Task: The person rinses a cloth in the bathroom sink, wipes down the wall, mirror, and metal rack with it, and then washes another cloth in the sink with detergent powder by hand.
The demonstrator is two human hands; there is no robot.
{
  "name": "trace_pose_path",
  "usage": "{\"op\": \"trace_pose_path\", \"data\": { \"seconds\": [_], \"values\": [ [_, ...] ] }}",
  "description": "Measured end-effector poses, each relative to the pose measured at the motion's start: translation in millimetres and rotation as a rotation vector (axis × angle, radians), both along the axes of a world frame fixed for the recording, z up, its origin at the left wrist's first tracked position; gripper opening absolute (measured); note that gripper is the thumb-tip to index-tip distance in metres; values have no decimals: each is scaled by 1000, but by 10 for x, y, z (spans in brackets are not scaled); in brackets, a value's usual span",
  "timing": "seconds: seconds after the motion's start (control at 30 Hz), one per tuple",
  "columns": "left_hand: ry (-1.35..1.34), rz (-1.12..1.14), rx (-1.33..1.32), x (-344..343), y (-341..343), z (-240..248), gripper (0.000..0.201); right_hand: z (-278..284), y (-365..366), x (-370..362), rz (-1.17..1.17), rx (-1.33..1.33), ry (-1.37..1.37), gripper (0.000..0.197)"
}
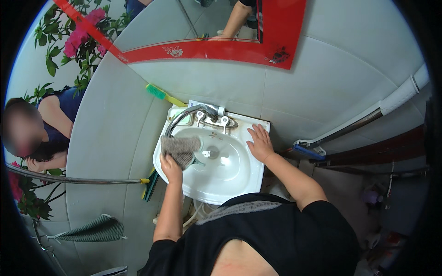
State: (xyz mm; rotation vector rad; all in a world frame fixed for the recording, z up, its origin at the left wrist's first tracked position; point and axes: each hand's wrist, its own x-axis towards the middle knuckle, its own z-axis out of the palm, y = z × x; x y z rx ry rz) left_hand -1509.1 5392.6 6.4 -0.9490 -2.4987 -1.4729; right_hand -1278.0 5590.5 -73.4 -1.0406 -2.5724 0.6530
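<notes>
Two hands are at the sink: the left hand grasps the grey cloth on its left side, near the tap; the right hand lies spread on its right edge, grasping nothing. The step appears to be handling the cloth; shifting it calls for a secure left hold. Some left fingers are hidden, and running water cannot be made out.

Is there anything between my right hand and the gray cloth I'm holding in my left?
Nothing visible: your right hand rests on the sink's right rim, and only the open basin lies between it and the gray cloth in your left hand. The chrome faucet spout is by the cloth's far-left edge, off that line.
</notes>
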Motion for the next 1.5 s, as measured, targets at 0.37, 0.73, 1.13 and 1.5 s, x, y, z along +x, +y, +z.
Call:
{"op": "trace_pose_path", "data": {
  "seconds": [0.37, 0.73, 1.13, 1.5],
  "values": [
    [-790, 284, 854, -302, 143, 395, 26, 710, -626, -500, 410, -558, 536, 44],
    [-1060, -467, 147, 741, -25, -182, 34, 553, -702, -506, 431, -797, 512, 57],
    [99, 50, -801, 167, -764, -644, 42, 146, 278, -773, 48, -40, 212, 41],
    [68, 147, -759, 234, -864, -885, 33, 103, 272, -748, 288, 229, -56, 37]
  ]
}}
